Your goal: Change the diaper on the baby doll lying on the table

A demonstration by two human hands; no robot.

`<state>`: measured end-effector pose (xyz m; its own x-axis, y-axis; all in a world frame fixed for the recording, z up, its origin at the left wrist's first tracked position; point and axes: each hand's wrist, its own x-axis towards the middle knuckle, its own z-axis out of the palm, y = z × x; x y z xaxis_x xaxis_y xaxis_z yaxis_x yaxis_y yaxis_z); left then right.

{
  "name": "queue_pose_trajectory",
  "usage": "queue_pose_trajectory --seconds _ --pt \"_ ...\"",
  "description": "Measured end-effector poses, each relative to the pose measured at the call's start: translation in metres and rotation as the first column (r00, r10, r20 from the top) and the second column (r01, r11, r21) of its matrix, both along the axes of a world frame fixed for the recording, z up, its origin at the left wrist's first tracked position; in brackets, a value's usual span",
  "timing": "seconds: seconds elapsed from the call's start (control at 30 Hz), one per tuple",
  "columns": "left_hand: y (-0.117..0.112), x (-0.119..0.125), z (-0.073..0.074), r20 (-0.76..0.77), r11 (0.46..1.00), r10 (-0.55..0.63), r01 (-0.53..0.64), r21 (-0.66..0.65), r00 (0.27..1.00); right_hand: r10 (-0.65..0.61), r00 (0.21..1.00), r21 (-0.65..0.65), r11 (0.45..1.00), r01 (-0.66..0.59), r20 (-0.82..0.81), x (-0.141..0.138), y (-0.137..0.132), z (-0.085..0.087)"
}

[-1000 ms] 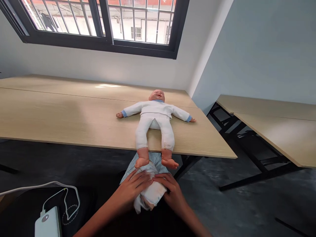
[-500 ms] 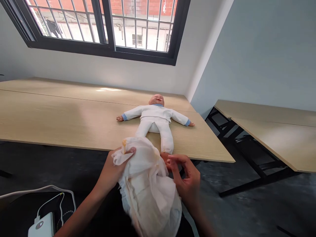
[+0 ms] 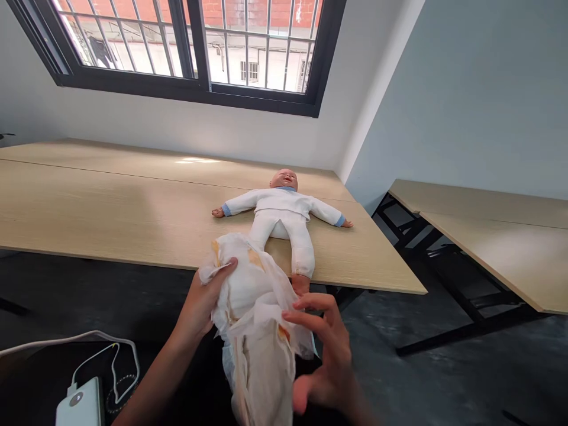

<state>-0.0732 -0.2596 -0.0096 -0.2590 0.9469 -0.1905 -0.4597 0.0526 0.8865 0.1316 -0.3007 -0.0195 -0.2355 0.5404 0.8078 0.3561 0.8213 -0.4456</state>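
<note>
A white disposable diaper (image 3: pixel 251 296) with yellow-orange marks near its edges hangs over my lap, in front of the table edge. My left hand (image 3: pixel 213 296) grips its left side, thumb on top. My right hand (image 3: pixel 323 343) is at the diaper's right flap, fingers spread and thumb well apart, the fingertips against the thin white material. Beyond the diaper, a baby doll (image 3: pixel 284 213) in a white top with blue cuffs and white leggings lies on its back with arms stretched out. One of its feet hangs at the table edge; the other is hidden behind the diaper.
The doll lies on a light wooden table (image 3: pixel 110 207) beneath a barred window (image 3: pixel 199 53). Another wooden table (image 3: pixel 501 236) with black legs stands to the right. At lower left are a white power bank (image 3: pixel 80 405) and its white cable (image 3: pixel 89 335).
The diaper has unfolded wider, and its near part has shifted left. My right hand has moved slightly down, its fingers going from bent together to spread. My left hand keeps its grip.
</note>
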Motion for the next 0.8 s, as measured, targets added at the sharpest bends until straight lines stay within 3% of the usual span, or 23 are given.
queue_pose_trajectory --seconds 0.13,0.23,0.37,0.53,0.8 --pt "-0.004 0.002 0.0 -0.056 0.997 -0.073 0.072 -0.022 0.996 -0.083 0.978 -0.002 0.996 0.085 0.193 -0.005 -0.005 0.002" --pt "-0.004 -0.001 -0.003 -0.101 0.997 -0.073 0.072 -0.017 0.992 -0.069 0.975 -0.05 0.995 0.082 0.211 -0.001 0.0 -0.001" --pt "0.0 -0.011 -0.005 -0.078 0.999 0.036 -0.038 -0.023 0.996 0.094 0.972 -0.11 0.991 -0.072 0.214 0.018 0.008 0.003" --pt "0.003 -0.021 -0.001 -0.009 0.986 0.155 -0.156 -0.057 0.988 0.361 0.916 -0.222 0.921 -0.321 0.173 0.043 0.01 0.018" --pt "0.002 -0.027 0.0 0.033 0.984 0.166 -0.164 -0.067 0.986 0.41 0.898 -0.256 0.896 -0.364 0.159 0.071 0.012 0.019"
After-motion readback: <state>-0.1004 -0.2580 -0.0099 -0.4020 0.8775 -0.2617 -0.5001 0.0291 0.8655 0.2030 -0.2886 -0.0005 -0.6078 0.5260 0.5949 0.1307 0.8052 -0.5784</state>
